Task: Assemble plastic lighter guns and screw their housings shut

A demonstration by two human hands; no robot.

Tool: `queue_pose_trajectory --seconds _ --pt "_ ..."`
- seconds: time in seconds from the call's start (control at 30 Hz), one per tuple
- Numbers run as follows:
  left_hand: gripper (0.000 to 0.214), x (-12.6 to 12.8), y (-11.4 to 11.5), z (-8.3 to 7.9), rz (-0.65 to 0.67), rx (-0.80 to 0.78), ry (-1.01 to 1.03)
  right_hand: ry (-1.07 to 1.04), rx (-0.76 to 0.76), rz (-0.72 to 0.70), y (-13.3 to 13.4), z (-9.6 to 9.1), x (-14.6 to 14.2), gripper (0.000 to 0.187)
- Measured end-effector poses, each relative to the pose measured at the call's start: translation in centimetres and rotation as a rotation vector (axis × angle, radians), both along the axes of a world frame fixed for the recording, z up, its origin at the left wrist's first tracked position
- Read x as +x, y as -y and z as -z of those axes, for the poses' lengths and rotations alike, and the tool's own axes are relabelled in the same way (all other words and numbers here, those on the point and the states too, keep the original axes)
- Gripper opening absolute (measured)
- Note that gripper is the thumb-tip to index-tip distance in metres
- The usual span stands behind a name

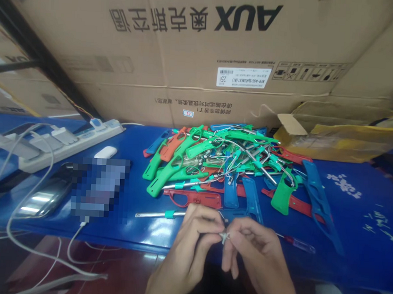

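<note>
Both hands meet low in the middle of the head view, just over the table's front edge. Between thumb and fingertips, my left hand (194, 239) pinches a small pale plastic part (224, 237). My right hand (253, 244) grips the same part from the other side, with its lower fingers curled beneath. The part's exact kind is too small to make out. Just beyond my left hand lies a metal lighter tube (153, 214) with a green collar. Behind the hands is a pile of green (172, 172), red and blue lighter casings, with metal tubes and thin white wires among them.
A screwdriver (298, 244) lies right of my right hand on the blue table (358, 261). Small white bits (344, 185) are scattered at the right. Leftward are a power strip (81, 145), cables, a phone (100, 188) and a dark glossy object (49, 192). Cardboard boxes (174, 71) stand behind.
</note>
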State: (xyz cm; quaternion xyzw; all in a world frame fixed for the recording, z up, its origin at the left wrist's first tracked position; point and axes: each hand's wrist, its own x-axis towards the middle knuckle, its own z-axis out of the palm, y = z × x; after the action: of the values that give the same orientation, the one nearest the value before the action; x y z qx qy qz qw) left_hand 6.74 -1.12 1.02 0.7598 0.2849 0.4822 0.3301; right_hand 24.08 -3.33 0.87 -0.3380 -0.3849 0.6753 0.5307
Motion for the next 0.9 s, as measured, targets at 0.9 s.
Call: queue_pose_trajectory --seconds 0.9 --pt "0.028 0.7 -0.1 0.1 -0.133 0.120 -0.038 -0.033 -0.140 -0.075 -0.6 -1.3 0.3 0.021"
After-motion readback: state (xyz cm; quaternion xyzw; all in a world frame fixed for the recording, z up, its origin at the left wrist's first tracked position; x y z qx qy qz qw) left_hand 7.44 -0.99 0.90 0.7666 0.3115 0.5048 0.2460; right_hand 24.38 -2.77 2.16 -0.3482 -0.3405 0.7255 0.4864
